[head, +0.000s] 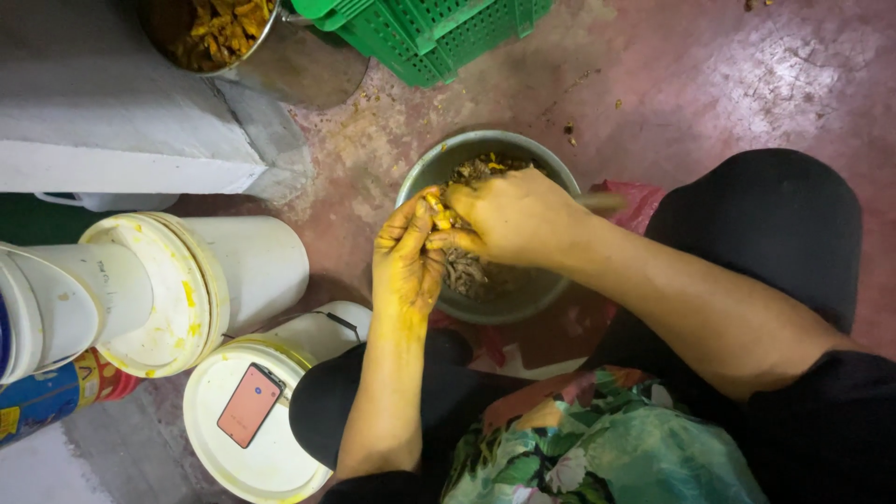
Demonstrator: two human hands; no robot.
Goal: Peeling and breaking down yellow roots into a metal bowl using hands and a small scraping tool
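Floor [747,84]: reddish, stained, wet-looking, yellow crumbs scattered near the bowl. Grey ledge [112,112] top left, with a metal pot [224,37] of yellow roots and a green crate [429,28] behind it. Two white buckets: one lying on its side [187,289], lid smeared yellow; one upright [271,411] with a phone [250,404] face up on its lid, just beside the left forearm. Metal bowl [439,168] sits on the floor between the knees, holding brownish peelings and root bits. Both hands work directly over it. Left hand [406,261], heavily stained yellow, fingers curled around a small yellow root piece [439,217]. Right hand [513,219] clenched against the same piece; something pale pokes out past it to the right, likely a tool handle, can't tell which. Risks as I judge them: fingers are slick with yellow paste, so the piece may slip and drop into the peelings; if that is a blade, it works very close to the left fingers; phone sits in splash range and could get stained or knocked off the lid by the elbow.
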